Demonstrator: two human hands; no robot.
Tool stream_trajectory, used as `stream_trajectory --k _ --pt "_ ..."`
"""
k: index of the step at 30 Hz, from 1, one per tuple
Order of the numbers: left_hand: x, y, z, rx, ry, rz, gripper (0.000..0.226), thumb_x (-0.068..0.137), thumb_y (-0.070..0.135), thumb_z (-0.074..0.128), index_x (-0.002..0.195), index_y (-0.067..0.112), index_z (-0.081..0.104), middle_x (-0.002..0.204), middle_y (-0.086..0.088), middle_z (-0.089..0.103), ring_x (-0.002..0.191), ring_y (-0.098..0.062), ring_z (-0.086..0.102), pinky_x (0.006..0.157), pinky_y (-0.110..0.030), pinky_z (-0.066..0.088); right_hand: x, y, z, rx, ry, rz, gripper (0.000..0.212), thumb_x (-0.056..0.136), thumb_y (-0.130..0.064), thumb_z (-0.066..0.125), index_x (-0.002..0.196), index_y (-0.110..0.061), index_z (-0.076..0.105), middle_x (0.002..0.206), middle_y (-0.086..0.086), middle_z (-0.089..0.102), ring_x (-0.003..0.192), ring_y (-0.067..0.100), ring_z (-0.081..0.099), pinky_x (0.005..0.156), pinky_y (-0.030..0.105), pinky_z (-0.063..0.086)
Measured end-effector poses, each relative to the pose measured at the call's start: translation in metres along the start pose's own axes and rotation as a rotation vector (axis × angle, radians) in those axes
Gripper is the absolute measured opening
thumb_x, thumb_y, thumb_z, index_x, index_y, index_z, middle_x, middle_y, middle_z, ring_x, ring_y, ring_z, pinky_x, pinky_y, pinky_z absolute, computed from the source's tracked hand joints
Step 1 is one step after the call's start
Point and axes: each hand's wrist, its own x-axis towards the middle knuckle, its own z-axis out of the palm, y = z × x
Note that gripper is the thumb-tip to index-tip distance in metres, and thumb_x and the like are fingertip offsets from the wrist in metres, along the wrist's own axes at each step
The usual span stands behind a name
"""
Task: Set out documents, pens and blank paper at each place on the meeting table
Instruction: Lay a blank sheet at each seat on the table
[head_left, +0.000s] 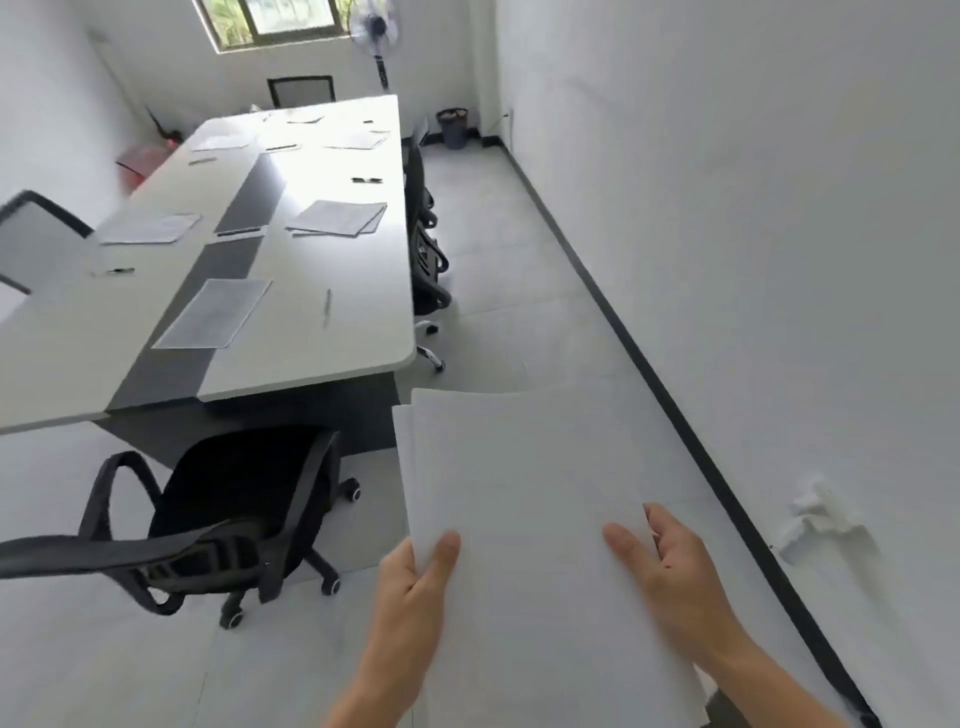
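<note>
A: What is the room like?

B: It is narrow, with white walls (753, 208) and a floor (519, 291) of pale grey tiles. A black skirting (649, 374) runs to the right of the fingers. Ahead and to their left is a long table (322, 364) with a smooth, light top, a rounded corner and a dark strip (171, 369) down its middle.

A: What is on it?

B: Flat printed sheets (213, 313) and thin pens (327, 306) are at several places. A black mesh chair (244, 499) stands left of the left hand.

A: And the hands?

B: They hold a stack of blank paper (519, 467) in the air, short of the table. It is plain, white and slightly bowed. The left hand (415, 587) pinches the near left edge with its thumb on top, the fingers hidden beneath. The right hand (670, 571) grips the right edge, thumb flat on the top sheet.
</note>
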Motion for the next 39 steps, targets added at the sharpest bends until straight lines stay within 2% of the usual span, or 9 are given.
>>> stream_trajectory --k 10,13,16,19,24,27,29,33,39 --pt "0.109 0.024 -0.062 -0.23 0.312 -0.081 0.018 0.097 0.017 0.05 0.094 0.013 0.067 0.08 0.003 0.078 0.071 -0.011 0.074 0.053 -0.019 0.055 0.164 -0.05 0.113 -0.079 -0.348 -0.015 0.007 0.092 -0.015 0.063 0.095 -0.01 0.066 0.084 0.005 0.077 0.073 0.022 0.074 0.059 0.029 0.056" --pt "0.161 0.039 -0.09 -0.265 0.321 -0.076 0.021 0.098 0.02 0.049 0.1 0.011 0.068 0.088 -0.001 0.078 0.08 -0.015 0.075 0.06 -0.023 0.057 0.209 -0.065 0.154 -0.095 -0.355 -0.032 0.009 0.093 -0.018 0.062 0.091 -0.01 0.067 0.08 0.005 0.076 0.07 0.02 0.073 0.06 0.031 0.055" --pt "0.214 0.058 -0.121 -0.262 0.329 -0.071 0.023 0.098 0.021 0.048 0.105 0.011 0.068 0.095 -0.007 0.077 0.088 -0.023 0.074 0.073 -0.035 0.057 0.254 -0.081 0.196 -0.086 -0.318 -0.053 0.02 0.093 -0.024 0.062 0.083 -0.008 0.067 0.078 0.02 0.07 0.065 0.023 0.065 0.063 0.039 0.052" --pt "0.263 0.085 -0.153 -0.258 0.353 -0.042 0.02 0.097 0.017 0.051 0.102 0.008 0.068 0.093 -0.01 0.077 0.085 -0.027 0.074 0.072 -0.038 0.056 0.293 -0.109 0.235 0.006 -0.245 -0.074 0.008 0.09 -0.014 0.066 0.086 -0.007 0.07 0.077 0.012 0.075 0.067 0.019 0.069 0.062 0.03 0.057" --pt "0.327 0.118 -0.186 -0.302 0.365 -0.064 0.018 0.094 0.016 0.055 0.102 0.005 0.067 0.092 -0.012 0.077 0.084 -0.03 0.074 0.07 -0.038 0.058 0.355 -0.135 0.28 0.086 -0.202 -0.046 0.007 0.085 -0.011 0.071 0.082 -0.005 0.073 0.076 0.01 0.076 0.066 0.019 0.071 0.062 0.03 0.059" --pt "0.361 0.129 -0.198 -0.375 0.366 -0.12 0.02 0.093 0.019 0.055 0.103 0.005 0.066 0.09 -0.012 0.077 0.079 -0.028 0.075 0.06 -0.033 0.059 0.393 -0.144 0.305 0.112 -0.262 -0.008 0.013 0.085 -0.01 0.07 0.076 -0.002 0.073 0.07 0.012 0.075 0.057 0.017 0.068 0.051 0.023 0.056" --pt "0.388 0.134 -0.206 -0.438 0.394 -0.16 0.022 0.093 0.021 0.056 0.104 0.005 0.066 0.089 -0.012 0.077 0.076 -0.027 0.075 0.056 -0.03 0.058 0.423 -0.15 0.323 0.108 -0.329 0.025 0.017 0.085 -0.014 0.069 0.073 -0.002 0.074 0.071 0.017 0.073 0.059 0.02 0.066 0.054 0.028 0.055" --pt "0.436 0.147 -0.215 -0.504 0.467 -0.186 0.031 0.086 0.027 0.059 0.107 0.004 0.065 0.095 -0.015 0.076 0.081 -0.03 0.074 0.067 -0.037 0.057 0.48 -0.162 0.353 0.118 -0.467 0.095 0.025 0.082 -0.025 0.069 0.076 -0.001 0.074 0.082 0.03 0.071 0.066 0.028 0.065 0.068 0.041 0.053" --pt "0.504 0.174 -0.237 -0.566 0.586 -0.225 0.035 0.091 0.032 0.056 0.112 0.004 0.063 0.101 -0.017 0.075 0.088 -0.034 0.073 0.077 -0.043 0.055 0.572 -0.187 0.408 0.097 -0.6 0.162 0.015 0.091 -0.013 0.062 0.088 -0.006 0.075 0.086 0.026 0.073 0.068 0.025 0.068 0.063 0.032 0.056"
